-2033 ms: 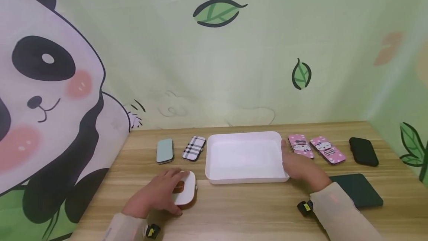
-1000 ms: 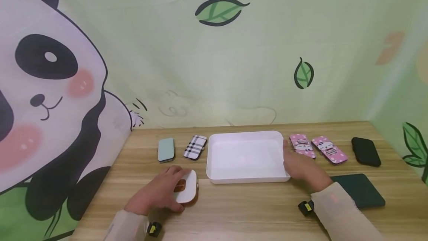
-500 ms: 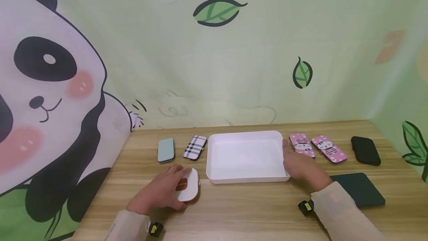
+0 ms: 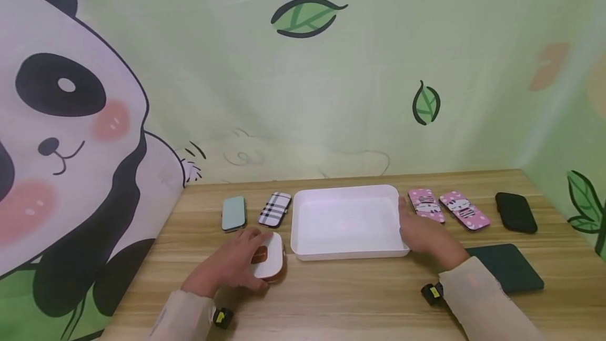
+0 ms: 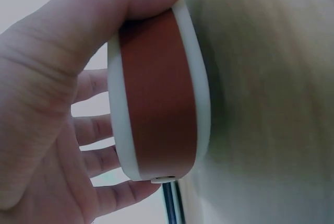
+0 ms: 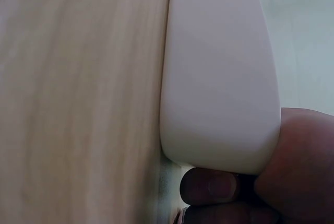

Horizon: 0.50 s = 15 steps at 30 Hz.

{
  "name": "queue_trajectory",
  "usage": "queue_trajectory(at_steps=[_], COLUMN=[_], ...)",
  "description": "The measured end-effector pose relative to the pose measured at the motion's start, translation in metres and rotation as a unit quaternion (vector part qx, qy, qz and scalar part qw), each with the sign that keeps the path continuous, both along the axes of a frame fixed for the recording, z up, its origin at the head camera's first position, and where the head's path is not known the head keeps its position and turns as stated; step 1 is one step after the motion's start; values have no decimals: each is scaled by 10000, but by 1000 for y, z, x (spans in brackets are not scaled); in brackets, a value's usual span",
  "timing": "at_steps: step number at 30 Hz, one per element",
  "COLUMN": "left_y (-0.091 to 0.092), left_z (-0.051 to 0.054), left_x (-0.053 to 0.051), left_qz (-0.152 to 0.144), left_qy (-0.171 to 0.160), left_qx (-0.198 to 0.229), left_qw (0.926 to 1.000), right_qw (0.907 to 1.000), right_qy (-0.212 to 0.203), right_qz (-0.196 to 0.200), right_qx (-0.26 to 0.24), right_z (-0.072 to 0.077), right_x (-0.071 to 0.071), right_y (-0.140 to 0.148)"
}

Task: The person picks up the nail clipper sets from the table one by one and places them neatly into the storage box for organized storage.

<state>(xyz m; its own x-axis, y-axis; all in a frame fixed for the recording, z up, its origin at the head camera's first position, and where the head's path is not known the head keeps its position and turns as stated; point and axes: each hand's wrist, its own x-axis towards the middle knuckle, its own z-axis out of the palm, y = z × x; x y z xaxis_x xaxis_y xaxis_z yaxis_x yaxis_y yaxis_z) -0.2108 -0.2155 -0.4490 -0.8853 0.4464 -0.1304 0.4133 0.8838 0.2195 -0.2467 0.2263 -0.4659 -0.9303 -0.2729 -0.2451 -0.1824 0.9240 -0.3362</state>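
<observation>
My left hand [image 4: 234, 262] holds a white rounded-square case [image 4: 274, 259] with a brown label on top, low over the table just left of the tray. In the left wrist view, my thumb lies on the near side of the case, across its brown side band [image 5: 159, 98], and the other fingers reach along the far side. A shallow white tray [image 4: 350, 225] stands at the middle of the table. My right hand [image 4: 428, 236] grips the tray's right edge; in the right wrist view, curled fingers [image 6: 209, 187] show below its rounded end.
Behind my left hand lie a mint-green case [image 4: 234, 213] and a plaid case [image 4: 274, 209]. Right of the tray are two pink cat-patterned cases [image 4: 426, 205], a black case [image 4: 516, 212] and a dark green flat square item [image 4: 508, 268], partly hidden by my sleeve. A printed curtain stands behind.
My left hand has moved the white case slightly away from me and to the right, nearer the tray. The right hand and the tray have stayed in place.
</observation>
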Motion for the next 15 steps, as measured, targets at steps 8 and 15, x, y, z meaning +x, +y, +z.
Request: queue_trajectory(at_steps=[8, 15], left_y=[12, 19], left_z=[13, 22], left_x=[-9, -17], left_qz=[-30, 28], left_qy=[146, 17], left_qx=[31, -25], left_qw=[9999, 10000], right_qw=[9999, 9999], right_qy=[-83, -80], right_qz=[-68, -64], right_qx=[7, 52], right_z=[4, 4], right_x=[1, 2], right_y=[0, -1])
